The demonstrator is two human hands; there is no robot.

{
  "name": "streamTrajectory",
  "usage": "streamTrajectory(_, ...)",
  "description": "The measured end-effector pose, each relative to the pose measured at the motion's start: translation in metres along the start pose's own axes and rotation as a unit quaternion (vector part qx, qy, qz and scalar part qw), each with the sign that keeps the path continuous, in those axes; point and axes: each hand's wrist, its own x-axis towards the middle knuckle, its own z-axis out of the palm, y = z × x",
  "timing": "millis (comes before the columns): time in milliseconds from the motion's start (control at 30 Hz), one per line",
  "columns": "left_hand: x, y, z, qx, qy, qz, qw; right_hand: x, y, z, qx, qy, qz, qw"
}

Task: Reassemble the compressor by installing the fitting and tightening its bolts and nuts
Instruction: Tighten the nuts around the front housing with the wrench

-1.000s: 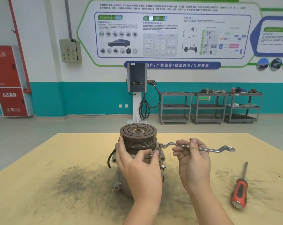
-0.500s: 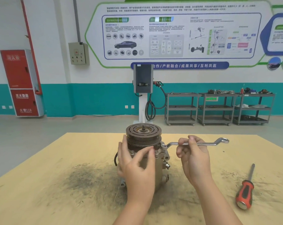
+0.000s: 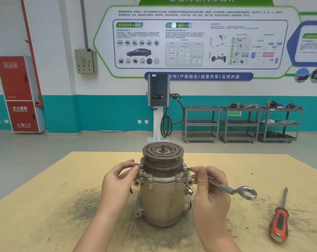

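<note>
Workshop surroundings frame the job: a teal-banded wall with posters across the top of the frame and a yellow, grime-smudged table [image 3: 45, 206] filling the lower half. At the centre of that table stands the compressor [image 3: 162, 195], upright, its dark grooved pulley on top and a ring of flange bolts just beneath it.

Half a second ago the left hand [image 3: 117, 186] was wrapped over the front of the housing, steadying it; now it has moved to the left side of the flange, where thumb and forefinger pinch a small bolt or nut at the ear there. Which of the two it is, I cannot tell. The right hand [image 3: 210, 191] grips the offset ring wrench [image 3: 232, 190] near its working end, fingers curled round the shank. Earlier the shank ran out level to the right; now it slopes down toward the lower right, its free ring hanging over the table, while the working end sits at the bolt [image 3: 185, 169] on the flange's right edge.

So the wrench has probably swung through part of a tightening stroke, and the left hand is likely starting a fastener by finger on the opposite side. With no palm bracing the body, another hard pull could shift the compressor.

Farther out, an orange-handled screwdriver [image 3: 280, 220] lies at the lower right, well apart from both hands. Grey shelving carts [image 3: 241, 124] line the far wall at right; a red cabinet [image 3: 19, 93] stands at left.
</note>
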Motion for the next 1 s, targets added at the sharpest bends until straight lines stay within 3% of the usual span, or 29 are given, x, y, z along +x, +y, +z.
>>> streamTrajectory(233,-0.001,0.001,0.005,-0.004,-0.029,0.005,1.0,0.015,-0.016,-0.005,0.028,-0.006,-0.046,0.999)
streamTrajectory(433,-0.014,0.012,0.008,-0.009,0.01,-0.014,1.0,0.035,0.003,-0.015,0.143,0.062,0.177,0.972)
streamTrajectory(533,-0.047,0.017,0.033,0.121,-0.018,-0.01,0.992,0.04,0.009,-0.017,0.188,0.08,0.233,0.951)
streamTrajectory(600,-0.059,0.018,0.062,0.243,-0.012,-0.006,0.97,0.041,0.012,-0.018,0.198,0.09,0.241,0.946)
streamTrajectory(700,-0.061,0.026,0.084,0.265,0.072,0.007,0.961,0.043,0.012,-0.018,0.216,0.085,0.247,0.941)
streamTrajectory(833,-0.056,0.013,0.078,0.281,0.109,0.049,0.952,0.039,0.012,-0.017,0.223,0.049,0.252,0.941)
streamTrajectory(933,-0.04,0.005,0.053,0.26,0.054,0.045,0.963,0.039,0.009,-0.016,0.232,0.038,0.247,0.94)
streamTrajectory(1000,-0.022,0.004,0.025,0.188,-0.046,0.02,0.981,0.039,0.009,-0.015,0.244,0.031,0.251,0.936)
